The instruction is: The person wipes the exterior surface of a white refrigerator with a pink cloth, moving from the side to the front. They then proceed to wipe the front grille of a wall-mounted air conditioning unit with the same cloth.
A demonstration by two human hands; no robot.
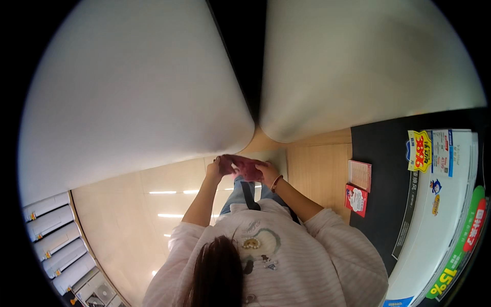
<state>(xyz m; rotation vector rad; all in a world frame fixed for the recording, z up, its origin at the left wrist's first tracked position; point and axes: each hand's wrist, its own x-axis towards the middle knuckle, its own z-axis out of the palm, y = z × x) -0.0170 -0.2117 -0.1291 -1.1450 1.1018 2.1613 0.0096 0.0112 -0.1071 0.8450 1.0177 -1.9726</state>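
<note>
Maroon cloth [244, 166]: a soft dark-red piece, perhaps a cloth or a small pouch (which of the two cannot be told), is held in the air in front of the body, above the floor [128, 215] and left of the bench [378, 215].
Left hand [215, 169]: its fingers are closed on the left end of the maroon cloth, with the forearm bare below a pushed-up sleeve.
Right hand [267, 173]: its fingers are clenched on the right end of the same piece; a thin bracelet [279, 181] is worn at the wrist.
Step in hand: judged from the two grips, the piece is being worked or stretched between both hands, at mid-handling; nothing has been set down.
Next move: whatever is done with the piece, both ends would need to be kept pinched, since it is soft and would sag if one side were let go.
Clothing: a pale striped sweater [307, 256] and a dark strap [249, 194] over jeans are seen.
Bench contents: a red packet [356, 199] and a pink packet [359, 175] lie at the near edge, well apart from the hands; a white poster [450, 215] with coloured stickers lies further right.
Surroundings: pale drawers [51, 230] are stacked lower left; two large white blurred shapes [138, 92] fill the upper half.
</note>
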